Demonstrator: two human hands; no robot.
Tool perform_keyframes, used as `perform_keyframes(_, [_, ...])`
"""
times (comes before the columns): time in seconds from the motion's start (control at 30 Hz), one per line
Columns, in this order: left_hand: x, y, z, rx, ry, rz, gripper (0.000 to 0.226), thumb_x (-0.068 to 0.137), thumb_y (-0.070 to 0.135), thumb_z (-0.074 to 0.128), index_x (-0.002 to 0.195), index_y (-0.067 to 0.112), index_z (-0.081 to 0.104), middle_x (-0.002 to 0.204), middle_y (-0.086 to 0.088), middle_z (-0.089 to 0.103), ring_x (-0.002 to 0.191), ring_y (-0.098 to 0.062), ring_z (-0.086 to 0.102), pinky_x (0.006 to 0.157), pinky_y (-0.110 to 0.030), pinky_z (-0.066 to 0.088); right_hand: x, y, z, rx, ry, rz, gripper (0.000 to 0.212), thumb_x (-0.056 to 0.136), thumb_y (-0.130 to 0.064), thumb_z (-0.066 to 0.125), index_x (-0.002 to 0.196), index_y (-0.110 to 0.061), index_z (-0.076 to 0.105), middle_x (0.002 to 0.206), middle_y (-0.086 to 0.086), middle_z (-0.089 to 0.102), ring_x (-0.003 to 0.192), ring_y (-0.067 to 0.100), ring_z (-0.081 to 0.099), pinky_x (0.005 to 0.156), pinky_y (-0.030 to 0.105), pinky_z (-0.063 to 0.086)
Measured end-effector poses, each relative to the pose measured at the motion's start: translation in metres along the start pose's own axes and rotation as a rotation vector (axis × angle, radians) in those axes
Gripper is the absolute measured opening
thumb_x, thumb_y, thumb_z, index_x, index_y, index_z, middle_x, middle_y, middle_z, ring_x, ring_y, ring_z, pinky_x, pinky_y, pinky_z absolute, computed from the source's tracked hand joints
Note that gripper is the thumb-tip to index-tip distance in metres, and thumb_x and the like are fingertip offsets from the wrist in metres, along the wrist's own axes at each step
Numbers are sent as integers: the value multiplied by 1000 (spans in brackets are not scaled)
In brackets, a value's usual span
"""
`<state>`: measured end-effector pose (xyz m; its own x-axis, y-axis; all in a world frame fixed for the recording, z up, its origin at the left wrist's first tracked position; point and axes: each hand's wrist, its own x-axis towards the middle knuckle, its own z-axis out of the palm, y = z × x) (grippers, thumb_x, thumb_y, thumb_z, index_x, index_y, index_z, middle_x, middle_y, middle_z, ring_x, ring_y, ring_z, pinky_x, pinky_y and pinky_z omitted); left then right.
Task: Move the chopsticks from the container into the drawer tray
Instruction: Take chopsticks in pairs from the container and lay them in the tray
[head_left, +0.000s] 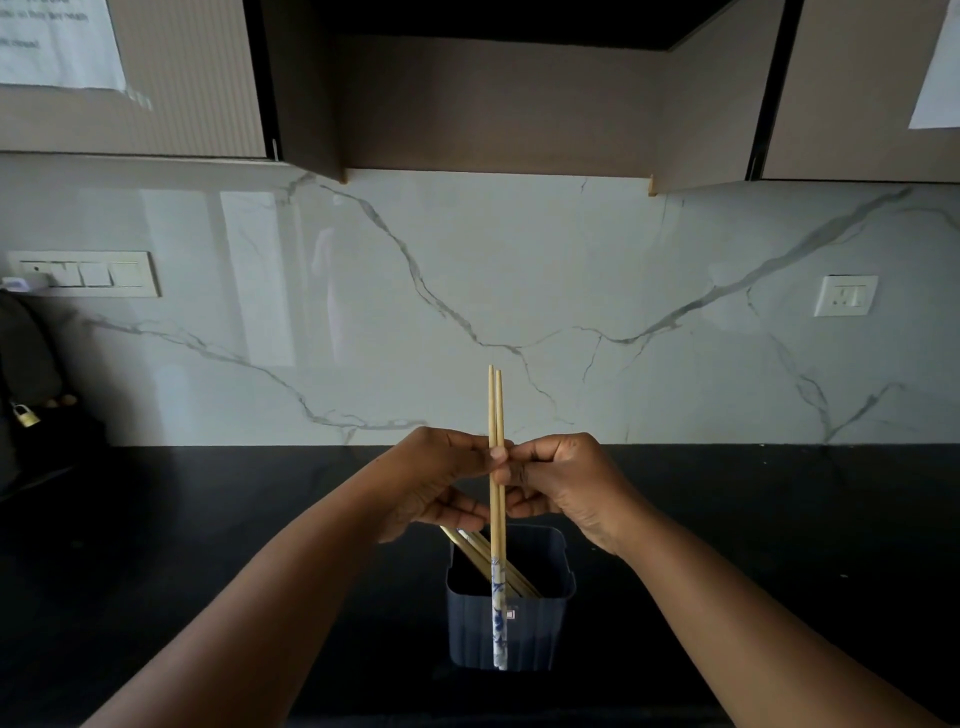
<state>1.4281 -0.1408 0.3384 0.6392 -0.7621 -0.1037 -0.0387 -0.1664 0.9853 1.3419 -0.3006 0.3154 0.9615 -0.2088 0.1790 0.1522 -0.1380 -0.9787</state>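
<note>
White marble-patterned wall panelling (571, 291) with grey veins backs a black tabletop (779, 519), and brown wall cabinets (493, 104) hang above it. Two pale switch plates are fixed to the wall, one at the left (85, 274) and one at the right (845, 295). A dark bag (26, 384) carrying a small brass padlock (23, 414) sits at the far left edge of the tabletop. A dark blue ribbed container (511, 623) stands upright on the tabletop near the front centre, directly below the hands. Several loose chopsticks (488, 561) lean inside it, tilted toward its left rim. One pair of chopsticks (496, 415) is held upright above and in front of the container, both sticks side by side and touching; the lower ends carry a blue-and-white pattern and overlap the container's front wall in this view. The left hand (441, 478) meets the pair from the left, its grip pressed together on the sticks with thumb and fingertips at mid-length. The right hand (561, 483) meets them from the right at the same height, fingers curled, its grip likewise pinching the pair. Both bare forearms reach in from the lower corners of the view. The drawer tray is not visible.
</note>
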Motion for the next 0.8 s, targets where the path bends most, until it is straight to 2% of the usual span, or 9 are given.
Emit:
perform_keyframes(0.17, [3, -2, 3, -32, 14, -21, 18, 87, 28, 67, 100, 19, 74, 107, -11, 72, 78, -33, 73, 67, -36, 59, -1, 7, 2, 60, 46, 3, 28, 61, -28, 82, 86, -15, 79, 80, 12, 77, 68, 22, 73, 62, 32, 61])
perform_keyframes(0.3, [6, -3, 3, -61, 10, -16, 17, 86, 26, 67, 99, 19, 74, 98, -12, 75, 80, -34, 73, 66, -36, 59, -1, 15, 4, 77, 95, -15, 10, 73, -14, 80, 84, -16, 80, 73, 10, 75, 62, 18, 69, 57, 28, 59])
perform_keyframes(0.37, [8, -5, 6, -49, 52, 34, 15, 86, 26, 67, 97, 19, 74, 91, -12, 76, 79, -33, 73, 65, -35, 59, -1, 19, 6, 95, 120, -38, 9, 77, -10, 77, 84, -15, 80, 72, 9, 74, 62, 18, 68, 57, 28, 58])
perform_keyframes(0.47, [12, -8, 9, -50, 160, 102, 13, 86, 25, 68, 95, 17, 73, 84, -12, 76, 74, -30, 74, 61, -33, 60, 1, 22, 7, 152, 150, -26, 8, 77, -11, 77, 85, -13, 79, 78, 11, 75, 70, 22, 70, 64, 32, 60])
perform_keyframes(0.57, [14, -9, 8, -100, 219, 143, 12, 87, 23, 67, 95, 16, 72, 82, -10, 76, 71, -27, 74, 57, -30, 58, 0, 22, 4, 152, 124, 21, 10, 73, -15, 80, 83, -15, 78, 84, 12, 76, 74, 23, 73, 64, 30, 59])
perform_keyframes(0.8, [17, -11, 8, -96, 289, 215, 11, 88, 23, 65, 97, 20, 71, 85, -1, 76, 64, -20, 73, 52, -25, 55, -4, 32, 6, 86, 75, 134, 5, 73, -13, 81, 75, -13, 76, 75, 9, 76, 65, 19, 72, 59, 29, 58])
